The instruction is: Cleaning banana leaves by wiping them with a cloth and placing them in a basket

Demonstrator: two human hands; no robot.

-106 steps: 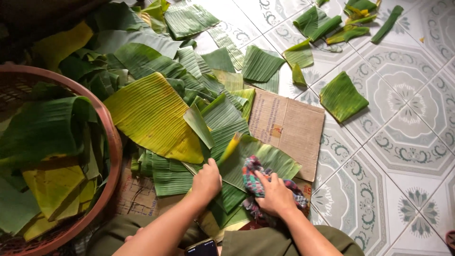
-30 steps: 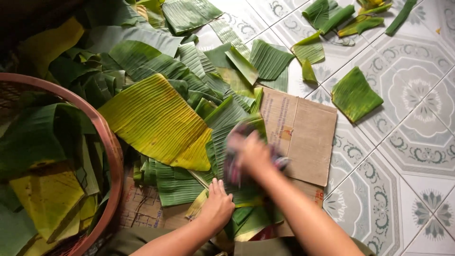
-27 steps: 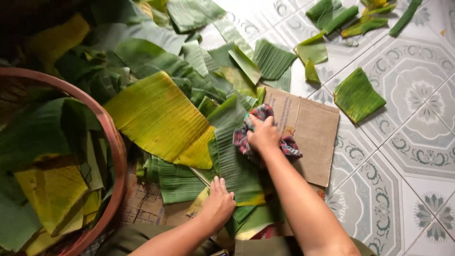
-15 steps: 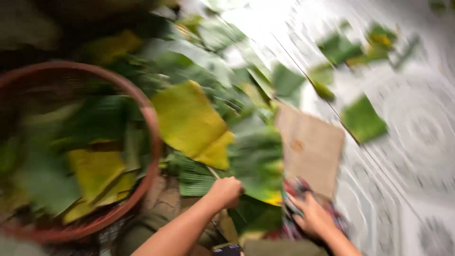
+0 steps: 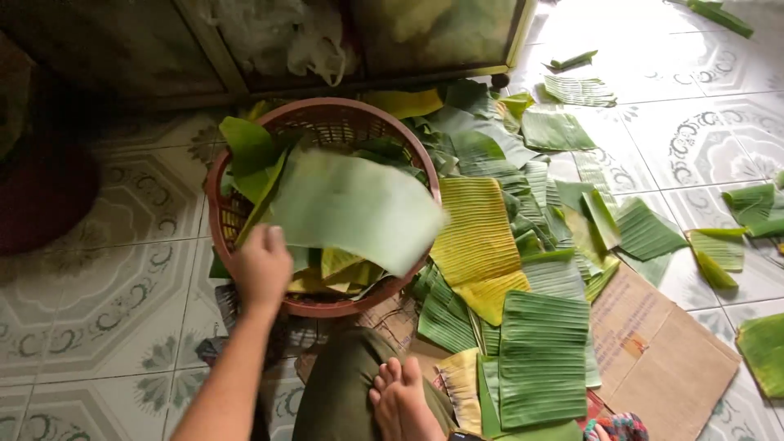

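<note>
The left hand pinches the near corner of a pale leaf over the basket, its long axis running toward 3 o'clock, while the right hand lies far off at 5 o'clock, grip unreadable.

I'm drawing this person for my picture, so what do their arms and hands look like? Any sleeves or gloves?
Only one arm shows well: the left hand and forearm are bare, with no glove, no sleeve, no watch, ring or bracelet in view. The right hand barely peeks in at the bottom edge, so little can be told. The person wears olive-green trousers, and the foot is bare.
</note>
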